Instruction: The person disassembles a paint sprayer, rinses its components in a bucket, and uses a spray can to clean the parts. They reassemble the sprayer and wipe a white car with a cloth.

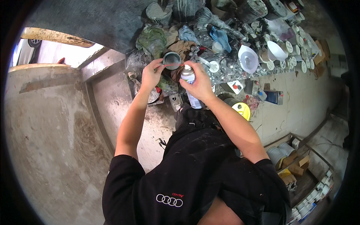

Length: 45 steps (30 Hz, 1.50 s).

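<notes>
My right hand (201,83) is wrapped around a white and blue aerosol spray can (194,100), which stands roughly upright in front of my chest. From its white nozzle a thin red straw (174,65) reaches left. The fingertips of my left hand (151,76) are pinched at the straw's other end. Just behind the straw is a round grey cup (171,59), its mouth facing up; I cannot tell whether my left fingers also touch it. Crumpled brown rags (182,48) and a green cloth (152,40) lie beyond my left hand.
The paint-stained bench holds white funnels (248,60), white-lidded containers (296,49) and dark buckets (252,10). Below it stand a yellow-lidded bucket (242,110) and metal tins (275,97). A rack with boxes (298,165) is at lower right. A concrete wall (52,131) rises on the left.
</notes>
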Motion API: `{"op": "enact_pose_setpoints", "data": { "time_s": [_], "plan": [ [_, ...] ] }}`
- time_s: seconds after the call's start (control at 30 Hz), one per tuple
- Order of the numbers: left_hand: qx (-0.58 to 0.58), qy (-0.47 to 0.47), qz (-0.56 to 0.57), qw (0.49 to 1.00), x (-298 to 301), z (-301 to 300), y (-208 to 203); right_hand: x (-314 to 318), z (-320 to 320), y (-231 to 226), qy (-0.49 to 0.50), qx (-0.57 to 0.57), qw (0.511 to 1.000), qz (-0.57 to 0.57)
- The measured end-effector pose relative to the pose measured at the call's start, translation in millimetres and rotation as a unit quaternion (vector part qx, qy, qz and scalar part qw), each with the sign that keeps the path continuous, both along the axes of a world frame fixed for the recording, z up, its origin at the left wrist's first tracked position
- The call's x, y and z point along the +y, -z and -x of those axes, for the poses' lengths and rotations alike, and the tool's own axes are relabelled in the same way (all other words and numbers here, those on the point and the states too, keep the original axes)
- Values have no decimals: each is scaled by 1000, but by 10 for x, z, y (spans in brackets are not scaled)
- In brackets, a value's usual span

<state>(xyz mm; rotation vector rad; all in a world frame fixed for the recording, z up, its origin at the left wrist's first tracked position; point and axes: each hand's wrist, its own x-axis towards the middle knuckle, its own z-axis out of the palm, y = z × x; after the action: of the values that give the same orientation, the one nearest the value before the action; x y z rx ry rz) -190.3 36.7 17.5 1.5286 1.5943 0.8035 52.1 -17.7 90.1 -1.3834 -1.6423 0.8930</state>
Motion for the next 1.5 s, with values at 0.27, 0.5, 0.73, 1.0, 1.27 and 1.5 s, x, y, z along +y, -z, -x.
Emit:
{"op": "enact_pose_setpoints", "data": {
  "time_s": [0.27, 0.5, 0.73, 1.0, 1.27, 1.5],
  "plan": [
    [-151, -15, 76, 985, 98, -23, 30, -9, -67, -2, -11, -29, 1000, 0],
    [-189, -22, 102, 976, 174, -148, -37, -9, -130, 28, 15, -17, 1000, 8],
    [-213, 13, 104, 971, 416, -465, 154, -52, -396, 103, 100, 14, 995, 1],
    [-138, 46, 46, 988, 1179, -1232, 540, -481, -1077, 371, 205, 60, 975, 58],
    [126, 156, -1, 980, 1587, -1567, 633, -845, -1279, 478, 263, 81, 959, 63],
    [304, 293, -86, 902, 1718, -1689, 422, -894, -1271, 535, 293, 140, 941, 95]
  ]
}}
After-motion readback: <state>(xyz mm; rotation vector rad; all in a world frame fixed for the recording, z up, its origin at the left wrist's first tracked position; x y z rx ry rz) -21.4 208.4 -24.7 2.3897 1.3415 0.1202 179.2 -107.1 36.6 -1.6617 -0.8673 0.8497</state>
